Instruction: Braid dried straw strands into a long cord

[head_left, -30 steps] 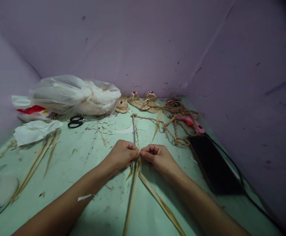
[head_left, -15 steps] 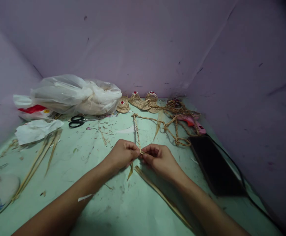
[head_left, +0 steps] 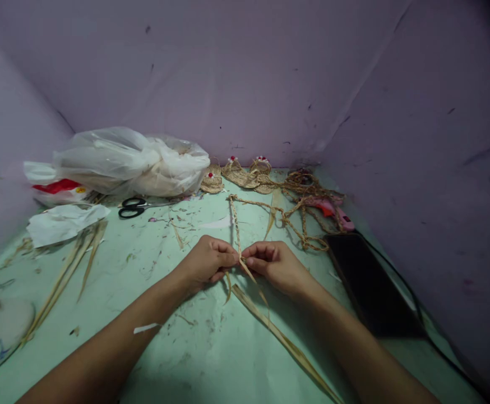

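Note:
A thin braid of dried plant fibre [head_left: 235, 221] runs from the middle of the table toward me. Its near end is pinched between the fingertips of my left hand [head_left: 212, 259] and my right hand [head_left: 276, 265], which almost touch. Loose strands hang from the working end: one pale strand [head_left: 254, 276] slants down to the right, and a shorter one [head_left: 228, 287] drops beneath my left fingers. Farther along, the braid bends and joins a tangled braided cord [head_left: 299, 224] on the right. A long dry leaf strip [head_left: 287, 342] lies on the table between my forearms.
Black-handled scissors [head_left: 132, 207] and a white plastic bag [head_left: 131, 163] lie back left. Small woven slippers with red beads [head_left: 240, 175] rest by the wall. On the right are a pink glue gun [head_left: 333, 212] and a dark flat slab [head_left: 371, 286]. Loose strips [head_left: 64, 280] lie left.
My right hand has shifted slightly up and regripped at the braid's end. A pale strand now hangs free between the hands, slanting down to the right. My left hand has barely moved.

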Motion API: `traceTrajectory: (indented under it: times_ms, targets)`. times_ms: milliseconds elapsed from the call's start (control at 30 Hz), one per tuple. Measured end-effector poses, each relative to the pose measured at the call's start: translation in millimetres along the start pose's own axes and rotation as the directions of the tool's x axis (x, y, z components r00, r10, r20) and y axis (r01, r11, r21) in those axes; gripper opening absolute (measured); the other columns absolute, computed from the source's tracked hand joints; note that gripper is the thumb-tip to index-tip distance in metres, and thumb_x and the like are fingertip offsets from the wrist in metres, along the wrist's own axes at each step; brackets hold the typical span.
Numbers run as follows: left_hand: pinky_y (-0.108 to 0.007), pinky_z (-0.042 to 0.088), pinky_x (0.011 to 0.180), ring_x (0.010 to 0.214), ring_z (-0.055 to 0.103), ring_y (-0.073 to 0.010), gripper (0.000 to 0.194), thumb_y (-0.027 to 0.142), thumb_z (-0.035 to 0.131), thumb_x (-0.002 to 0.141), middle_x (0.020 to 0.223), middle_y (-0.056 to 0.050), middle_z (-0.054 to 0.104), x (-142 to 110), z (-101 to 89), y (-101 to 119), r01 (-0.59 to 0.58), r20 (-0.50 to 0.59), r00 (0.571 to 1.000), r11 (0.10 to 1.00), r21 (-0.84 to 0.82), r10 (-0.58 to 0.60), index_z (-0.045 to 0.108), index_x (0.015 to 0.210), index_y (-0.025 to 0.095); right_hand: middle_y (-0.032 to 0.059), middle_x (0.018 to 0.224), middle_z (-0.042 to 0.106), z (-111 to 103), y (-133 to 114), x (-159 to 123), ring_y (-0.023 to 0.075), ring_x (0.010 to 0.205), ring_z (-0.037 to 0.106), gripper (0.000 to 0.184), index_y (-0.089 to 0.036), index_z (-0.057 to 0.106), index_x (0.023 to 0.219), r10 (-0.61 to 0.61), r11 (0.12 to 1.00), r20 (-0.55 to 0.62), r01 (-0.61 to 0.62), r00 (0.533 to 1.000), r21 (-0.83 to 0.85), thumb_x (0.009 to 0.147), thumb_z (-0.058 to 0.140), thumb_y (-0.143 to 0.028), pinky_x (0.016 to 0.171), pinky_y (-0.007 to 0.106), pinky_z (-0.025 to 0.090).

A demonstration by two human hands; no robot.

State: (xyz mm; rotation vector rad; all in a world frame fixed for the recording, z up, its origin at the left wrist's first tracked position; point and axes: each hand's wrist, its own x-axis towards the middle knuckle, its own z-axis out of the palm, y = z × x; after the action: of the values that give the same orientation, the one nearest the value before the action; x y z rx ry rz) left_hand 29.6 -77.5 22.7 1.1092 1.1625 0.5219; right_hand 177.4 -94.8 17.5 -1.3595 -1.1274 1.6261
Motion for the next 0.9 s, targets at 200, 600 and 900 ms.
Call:
traceTrajectory:
  times_ms: [200,600,900]
  targets:
    - [-0.017,0.014,0.031,0.028,0.025,-0.0024,0.008,0.019,0.053,0.055,0.032,0.007,0.035,3,1.9,-6,-0.049,-0.044,0.998,0.997,0.055,0.052,0.055,0.053,0.012,-0.0015,0.058,0.057,-4,12,3,0.0078,0.05,0.049,0.015,-0.012,0.059,0.078,-0.071,0.988,0.015,0.072,0.997,-0.135,0.064,0.055,-0.016,0.05,0.02,0.038]
    - [-0.018,0.014,0.032,0.029,0.024,-0.0028,0.008,0.018,0.053,0.056,0.032,0.006,0.037,2,4.1,-6,-0.007,-0.08,0.997,0.996,0.086,0.014,0.057,0.054,0.011,0.0042,0.061,0.062,-8,-21,-47,0.014,0.052,0.051,0.018,-0.02,0.065,0.068,-0.285,0.387,-0.108,0.012,0.952,-0.922,0.07,0.056,-0.036,0.049,0.025,0.027]
    - [-0.018,0.015,0.032,0.027,0.024,-0.0032,0.009,0.019,0.053,0.059,0.029,0.008,0.033,1,3.8,-9,-0.014,-0.08,0.996,0.991,0.13,0.025,0.057,0.055,0.012,0.0034,0.071,0.06,18,10,-71,0.0123,0.059,0.052,0.011,-0.019,0.061,0.07,-0.184,0.311,0.026,0.083,0.983,-0.947,0.073,0.05,-0.02,0.052,0.023,0.027]
